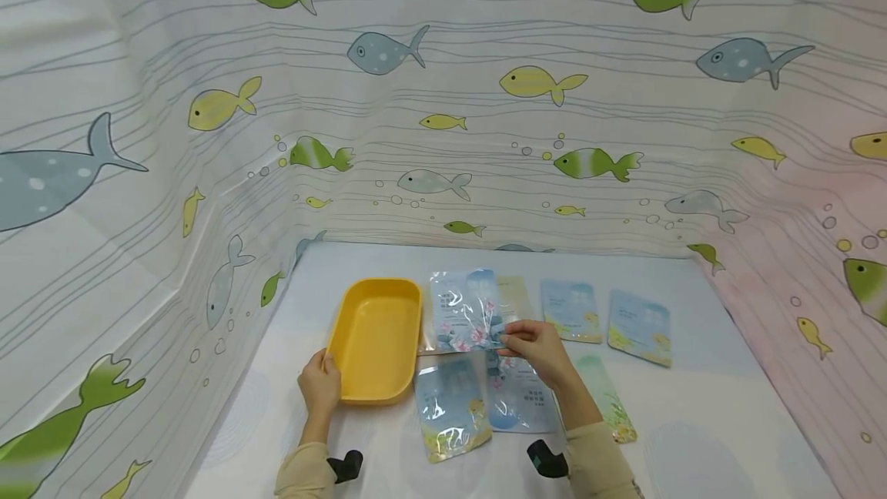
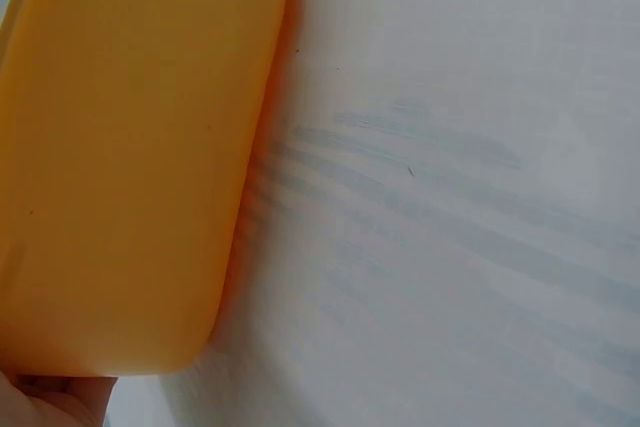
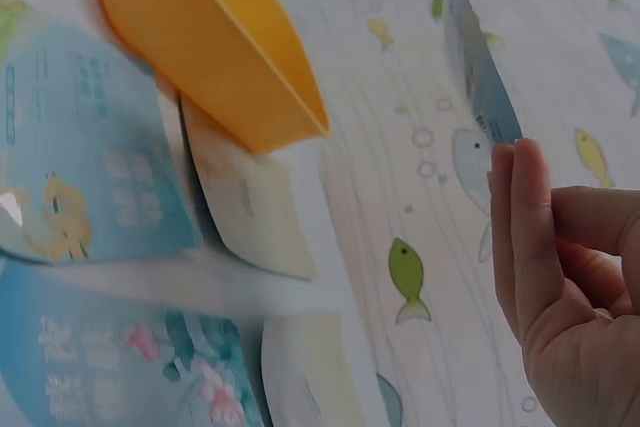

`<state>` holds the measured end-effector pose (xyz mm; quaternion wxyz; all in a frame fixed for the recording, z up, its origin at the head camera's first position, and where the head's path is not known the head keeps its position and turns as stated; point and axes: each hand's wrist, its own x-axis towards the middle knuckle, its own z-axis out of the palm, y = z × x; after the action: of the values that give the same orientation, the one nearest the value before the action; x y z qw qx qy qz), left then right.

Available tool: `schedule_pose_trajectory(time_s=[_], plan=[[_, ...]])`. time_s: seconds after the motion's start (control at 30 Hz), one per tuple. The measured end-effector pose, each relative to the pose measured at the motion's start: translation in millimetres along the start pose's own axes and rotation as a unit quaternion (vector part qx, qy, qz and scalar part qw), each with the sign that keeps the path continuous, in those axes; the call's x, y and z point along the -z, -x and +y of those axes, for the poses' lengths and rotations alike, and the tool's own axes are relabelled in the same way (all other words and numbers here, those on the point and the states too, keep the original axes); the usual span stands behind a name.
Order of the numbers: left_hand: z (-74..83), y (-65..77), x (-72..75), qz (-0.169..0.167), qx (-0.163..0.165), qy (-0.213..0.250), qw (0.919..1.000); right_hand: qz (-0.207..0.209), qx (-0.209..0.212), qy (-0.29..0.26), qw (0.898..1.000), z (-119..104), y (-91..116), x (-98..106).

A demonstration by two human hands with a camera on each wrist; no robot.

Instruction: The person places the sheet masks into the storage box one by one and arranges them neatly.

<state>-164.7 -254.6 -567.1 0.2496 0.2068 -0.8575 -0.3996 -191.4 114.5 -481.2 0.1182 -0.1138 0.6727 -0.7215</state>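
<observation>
My left hand (image 1: 321, 385) grips the left rim of a yellow plastic tray (image 1: 409, 329). Seen from the left wrist, the tray (image 2: 130, 167) leans over the white tabletop, with part of the hand (image 2: 55, 402) below its corner. In my right hand (image 1: 540, 349), a flat, shiny pale-blue packet (image 1: 460, 306) with pink flowers is pinched at its lower right corner. The right wrist view shows this packet (image 3: 480, 67) nearly edge-on, raised above the table at the fingertips of the right hand (image 3: 570, 287). Beige packets (image 1: 514, 295) lie partly hidden behind it.
Close in front lie a blue-and-yellow packet (image 1: 450, 399) and another flowered packet (image 1: 523, 399). Two blue packets (image 1: 570, 306) (image 1: 640, 326) lie at the right, a green one (image 1: 610, 399) partly behind the right forearm. Fish-printed cloth (image 1: 443, 152) walls the table's back and sides.
</observation>
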Motion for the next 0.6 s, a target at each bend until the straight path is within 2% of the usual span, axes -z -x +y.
schedule_pose_trajectory(time_s=[0.2, 0.37, 0.6], plan=[[0.0, -0.8, 0.5, 0.002, -0.002, -0.004, 1.0, -0.019, -0.012, -0.015, 1.0, 5.2, -25.2, -43.2], [0.4, -1.2, 0.9, 0.009, -0.013, -0.001, 0.9999, -0.009, -0.042, -0.023, 0.999, 10.8, -38.7, -78.0], [0.6, -0.3, 1.3, 0.007, -0.009, -0.006, 0.9999, -0.007, -0.053, -0.021, 0.998, 10.2, -48.3, -108.2]])
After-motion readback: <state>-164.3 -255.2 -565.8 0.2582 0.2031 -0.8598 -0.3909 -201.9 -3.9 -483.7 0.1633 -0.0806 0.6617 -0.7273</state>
